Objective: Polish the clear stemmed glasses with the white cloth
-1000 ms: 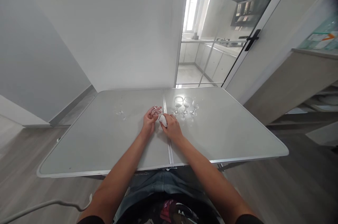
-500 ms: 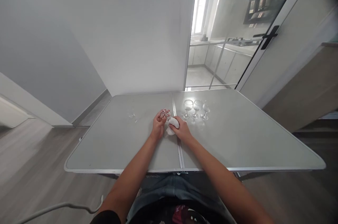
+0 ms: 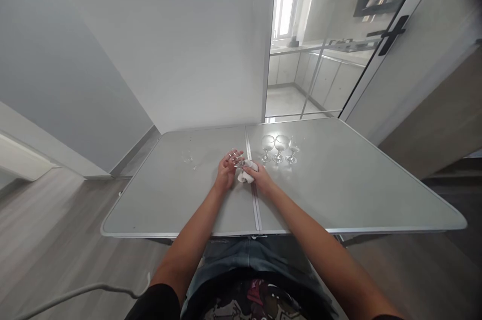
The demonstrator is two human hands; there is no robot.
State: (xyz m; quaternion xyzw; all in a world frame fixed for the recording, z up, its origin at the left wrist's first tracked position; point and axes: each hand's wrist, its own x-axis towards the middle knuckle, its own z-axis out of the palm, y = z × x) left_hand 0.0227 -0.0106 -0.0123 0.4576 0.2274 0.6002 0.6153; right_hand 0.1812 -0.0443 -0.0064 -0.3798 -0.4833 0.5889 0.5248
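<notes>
Near the middle seam of the grey folding table (image 3: pixel 339 194), my left hand (image 3: pixel 227 171) cups a small clear stemmed glass (image 3: pixel 238 158), fingers curled round its bowl. My right hand (image 3: pixel 259 178) grips a crumpled white cloth (image 3: pixel 244 173) and presses it against that glass. Just beyond my right hand three more clear stemmed glasses (image 3: pixel 279 148) stand upright in a row. One further glass (image 3: pixel 188 159) stands alone to the left of my left hand.
A white wall rises behind the table. On the right a glass door with a black handle (image 3: pixel 391 34) opens onto a kitchen. A wooden cabinet (image 3: pixel 444 109) stands at the far right. A white cable (image 3: pixel 75 292) runs across the wood floor at lower left.
The view has shifted a little, so the table sits further right in the picture. Both hands stay together on the glass and cloth; the cloth has turned slightly against the glass.
</notes>
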